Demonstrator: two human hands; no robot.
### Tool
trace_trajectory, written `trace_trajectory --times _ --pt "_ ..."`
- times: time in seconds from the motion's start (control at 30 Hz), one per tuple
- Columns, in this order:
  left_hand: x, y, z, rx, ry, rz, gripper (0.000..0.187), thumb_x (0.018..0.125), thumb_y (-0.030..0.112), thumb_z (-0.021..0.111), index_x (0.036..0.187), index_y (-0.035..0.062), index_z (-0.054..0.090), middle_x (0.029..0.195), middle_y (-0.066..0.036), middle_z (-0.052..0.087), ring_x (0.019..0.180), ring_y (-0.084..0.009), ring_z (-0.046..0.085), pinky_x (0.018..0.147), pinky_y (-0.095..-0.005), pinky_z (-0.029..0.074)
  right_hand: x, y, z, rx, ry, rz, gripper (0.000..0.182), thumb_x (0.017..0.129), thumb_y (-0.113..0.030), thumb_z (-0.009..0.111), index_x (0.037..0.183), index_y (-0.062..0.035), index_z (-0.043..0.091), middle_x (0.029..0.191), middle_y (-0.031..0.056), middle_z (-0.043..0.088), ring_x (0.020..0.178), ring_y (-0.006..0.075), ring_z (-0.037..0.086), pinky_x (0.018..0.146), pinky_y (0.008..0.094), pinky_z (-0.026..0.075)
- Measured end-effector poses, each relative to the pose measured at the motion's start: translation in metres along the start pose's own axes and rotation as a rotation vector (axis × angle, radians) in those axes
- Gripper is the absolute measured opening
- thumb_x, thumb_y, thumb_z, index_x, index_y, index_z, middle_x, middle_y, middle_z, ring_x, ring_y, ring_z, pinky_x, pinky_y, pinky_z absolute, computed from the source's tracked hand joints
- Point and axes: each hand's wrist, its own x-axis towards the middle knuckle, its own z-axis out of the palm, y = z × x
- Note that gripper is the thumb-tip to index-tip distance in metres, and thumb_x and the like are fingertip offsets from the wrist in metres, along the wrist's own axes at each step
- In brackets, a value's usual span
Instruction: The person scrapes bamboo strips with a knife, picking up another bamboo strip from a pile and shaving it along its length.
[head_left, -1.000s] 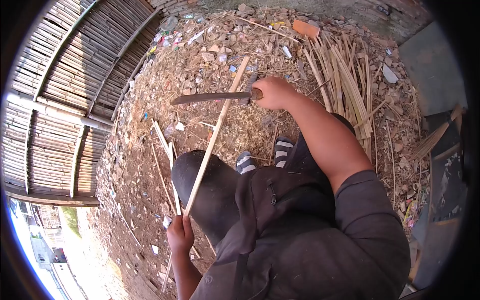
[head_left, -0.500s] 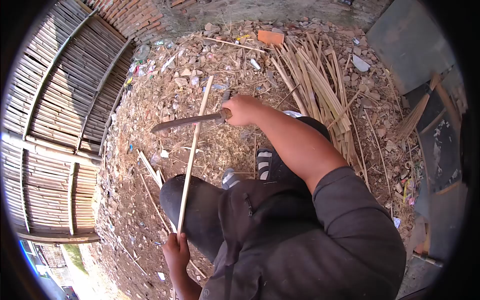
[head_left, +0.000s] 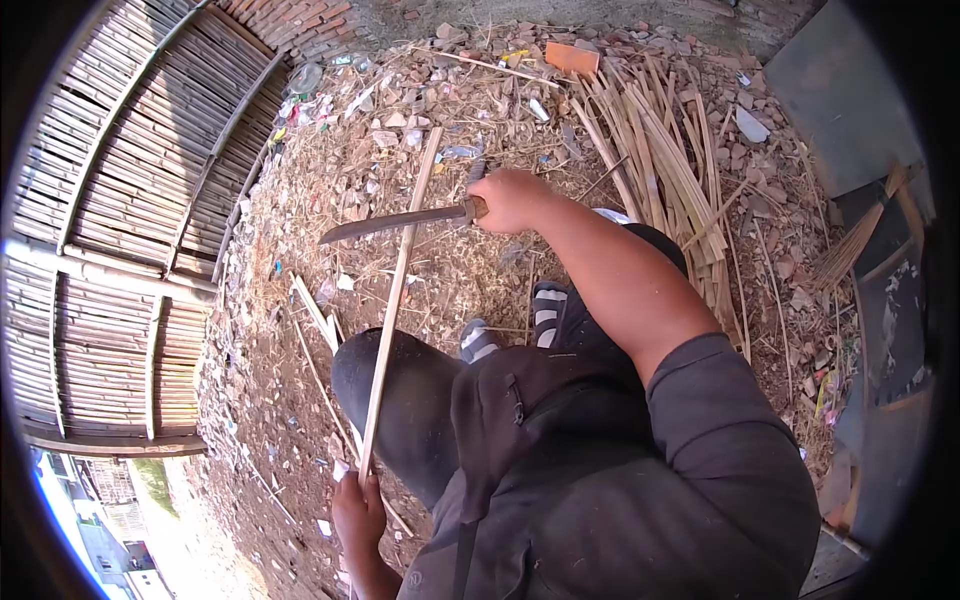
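Observation:
My right hand (head_left: 512, 202) is closed round the handle of a machete (head_left: 395, 222), whose long dark blade points left. The blade lies across a pale bamboo strip (head_left: 388, 340) near its upper end. Lower down, my left hand (head_left: 359, 508) grips that strip, with the thumb along it. From there the strip slants up past my bent knee (head_left: 395, 410), which is in dark trousers. My sandalled feet (head_left: 549, 312) rest on the dirt, among pale shavings.
A heap of bamboo strips (head_left: 665, 160) lies at the upper right, by an orange tile (head_left: 572, 58). A few more strips (head_left: 318, 312) are left of my knee. Bamboo fencing (head_left: 120, 190) stands at left, and a stick broom (head_left: 855, 235) leans at right. Rubble and litter cover the ground.
The whole scene has shifted slightly right and up in view. Both hands keep their holds, and the machete still crosses the strip at nearly the same place.

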Motion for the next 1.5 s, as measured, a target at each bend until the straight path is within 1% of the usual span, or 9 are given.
trace_trajectory --times 0.03,0.27,0.37,0.47,0.7,0.97,1.2,1.4,1.5 --pt "-0.001 0.000 0.007 -0.041 0.057 0.002 0.023 0.099 0.024 0.061 0.096 0.0012 0.061 0.081 -0.024 0.064 0.075 -0.0467 0.063 0.066 -0.0556 0.047 -0.001 -0.001 -0.001 0.000 0.005 0.004 0.019 0.075 -0.025 0.070 0.089 -0.0124 0.070 0.080 0.0155 0.070 0.080 0.0372 0.070 0.070 0.0511 0.055" --pt "0.007 0.025 0.012 -0.163 0.189 0.048 0.025 0.100 0.024 0.061 0.089 0.0022 0.059 0.072 -0.021 0.063 0.067 -0.0442 0.063 0.059 -0.0529 0.046 -0.006 -0.001 -0.005 -0.020 -0.001 0.029 0.023 0.074 -0.027 0.072 0.092 -0.0136 0.071 0.083 0.0160 0.070 0.083 0.0377 0.070 0.073 0.0509 0.055" --pt "0.018 0.026 0.014 -0.167 0.126 0.010 0.025 0.101 0.024 0.060 0.089 0.0019 0.059 0.071 -0.022 0.064 0.067 -0.0445 0.064 0.059 -0.0527 0.047 -0.009 -0.009 -0.011 -0.015 -0.049 0.036 0.014 0.073 -0.022 0.070 0.084 -0.0137 0.070 0.081 0.0127 0.070 0.081 0.0358 0.070 0.073 0.0499 0.056" --pt "0.030 0.035 0.013 -0.140 0.147 0.059 0.026 0.101 0.024 0.059 0.089 0.0015 0.060 0.070 -0.022 0.064 0.067 -0.0451 0.065 0.059 -0.0534 0.047 -0.006 -0.005 -0.002 -0.012 0.010 -0.040 0.014 0.072 -0.022 0.071 0.083 -0.0136 0.070 0.080 0.0126 0.070 0.080 0.0356 0.070 0.072 0.0501 0.055" --pt "0.048 0.041 0.011 -0.138 0.120 0.081 0.030 0.103 0.026 0.057 0.088 -0.0002 0.060 0.071 -0.024 0.063 0.068 -0.0475 0.064 0.059 -0.0547 0.047 -0.002 0.001 0.004 0.002 0.008 -0.050 0.018 0.071 -0.023 0.071 0.085 -0.0124 0.069 0.079 0.0134 0.071 0.079 0.0358 0.070 0.072 0.0500 0.056" --pt "0.048 0.037 0.014 -0.156 0.102 0.086 0.035 0.104 0.026 0.054 0.081 0.0010 0.053 0.066 -0.025 0.060 0.063 -0.0486 0.060 0.056 -0.0561 0.042 0.002 -0.003 0.007 0.035 -0.078 -0.034 0.018 0.078 -0.026 0.073 0.090 -0.0130 0.069 0.083 0.0129 0.071 0.082 0.0336 0.072 0.073 0.0493 0.055" --pt "0.050 0.034 0.016 -0.173 0.106 0.106 0.035 0.105 0.029 0.053 0.083 0.0016 0.054 0.066 -0.024 0.060 0.064 -0.0485 0.060 0.056 -0.0558 0.042 -0.007 -0.023 -0.001 0.001 -0.143 -0.062 0.022 0.083 -0.032 0.074 0.093 -0.0132 0.068 0.084 0.0124 0.071 0.084 0.0339 0.072 0.073 0.0495 0.056" --pt "0.054 0.047 0.013 -0.168 0.113 0.097 0.034 0.105 0.030 0.052 0.085 0.0026 0.056 0.068 -0.024 0.061 0.066 -0.0484 0.062 0.057 -0.0566 0.044 -0.018 -0.066 -0.002 -0.162 -0.238 -0.290 0.023 0.080 -0.027 0.074 0.096 -0.0115 0.068 0.091 0.0138 0.072 0.088 0.0356 0.071 0.077 0.0492 0.056" --pt "0.054 0.044 0.020 -0.152 0.136 0.074 0.035 0.105 0.033 0.052 0.087 0.0032 0.057 0.069 -0.024 0.063 0.067 -0.0491 0.063 0.059 -0.0584 0.046 0.004 -0.026 0.026 -0.011 -0.204 -0.171 0.022 0.077 -0.021 0.071 0.096 -0.0107 0.068 0.093 0.0146 0.073 0.089 0.0364 0.071 0.079 0.0498 0.056"
